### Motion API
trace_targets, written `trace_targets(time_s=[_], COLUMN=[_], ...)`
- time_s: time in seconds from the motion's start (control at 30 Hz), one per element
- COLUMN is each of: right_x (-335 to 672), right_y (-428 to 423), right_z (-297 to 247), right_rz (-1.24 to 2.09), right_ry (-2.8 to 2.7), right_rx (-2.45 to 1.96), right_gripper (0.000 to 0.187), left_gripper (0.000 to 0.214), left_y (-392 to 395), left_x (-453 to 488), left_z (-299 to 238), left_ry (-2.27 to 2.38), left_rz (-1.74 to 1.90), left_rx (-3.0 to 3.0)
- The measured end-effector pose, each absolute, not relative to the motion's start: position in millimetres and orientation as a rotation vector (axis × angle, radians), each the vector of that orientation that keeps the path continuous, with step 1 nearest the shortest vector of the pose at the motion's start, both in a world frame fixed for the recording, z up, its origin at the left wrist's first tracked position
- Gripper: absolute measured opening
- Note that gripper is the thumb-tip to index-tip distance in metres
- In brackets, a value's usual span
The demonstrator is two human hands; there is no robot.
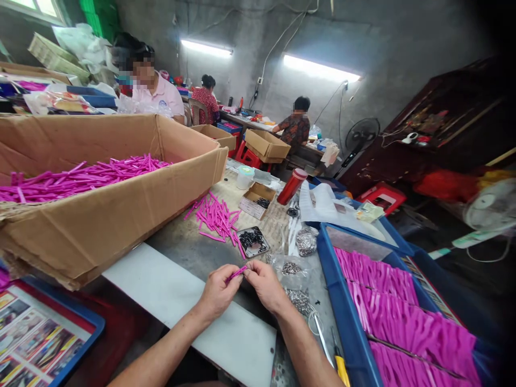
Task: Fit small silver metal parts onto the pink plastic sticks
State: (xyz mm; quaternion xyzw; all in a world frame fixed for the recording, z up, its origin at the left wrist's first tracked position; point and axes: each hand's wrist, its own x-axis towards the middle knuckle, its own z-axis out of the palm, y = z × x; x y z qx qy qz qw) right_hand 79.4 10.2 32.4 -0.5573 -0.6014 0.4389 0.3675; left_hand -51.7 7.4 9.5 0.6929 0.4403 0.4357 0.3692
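Observation:
Between both hands, above the table's near edge, is a thin magenta stick (236, 274). My left hand (220, 287) is closed round most of its length. At its far right end, the fingertips of my right hand (262, 282) pinch together; whether they also hold a small part cannot be made out. Just beyond the hands lies a small tray of black bits (252, 242). A loose pile of magenta sticks (215, 216) spreads to its left. Bags of small metal parts (291, 267) sit right beside my right hand.
A large cardboard box (121, 209) of magenta sticks stands at left. Blue crates (346, 317) with rows of magenta pieces line the right. A red cylinder (292, 186) and a small carton (252, 207) stand farther back. A yellow-handled screwdriver (341, 365) lies near. Other people sit behind.

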Motion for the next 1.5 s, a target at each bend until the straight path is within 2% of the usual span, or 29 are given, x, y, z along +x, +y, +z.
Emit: trace_targets(time_s=[0.17, 0.37, 0.57, 0.97, 1.5], right_x=[80.6, 87.5, 90.5, 90.5, 87.2], right_y=[3.9, -9.1, -16.2, -21.3, -26.2], right_z=[32.1, 37.0, 41.0, 35.6, 22.5], right_rz=[1.081, 0.645, 0.492, 0.545, 0.684], right_ry=[-1.593, -1.829, -2.02, -2.055, -1.673], right_rx=[-1.4, -1.338, -1.226, -1.233, -1.348], right_gripper=[0.013, 0.01, 0.013, 0.013, 0.012], left_gripper=[0.018, 0.017, 0.018, 0.022, 0.025], left_y=[7.1, 5.2, 1.5, -2.9, -7.6], left_x=[-50.9, -51.0, -49.7, -51.7, -48.6], left_z=[13.3, 20.2, 26.7, 29.4, 22.4], left_ry=[1.078, 0.919, 0.819, 0.831, 0.765], left_rz=[1.084, 0.962, 0.855, 0.772, 0.803], left_rx=[1.602, 1.231, 1.006, 0.976, 1.015])
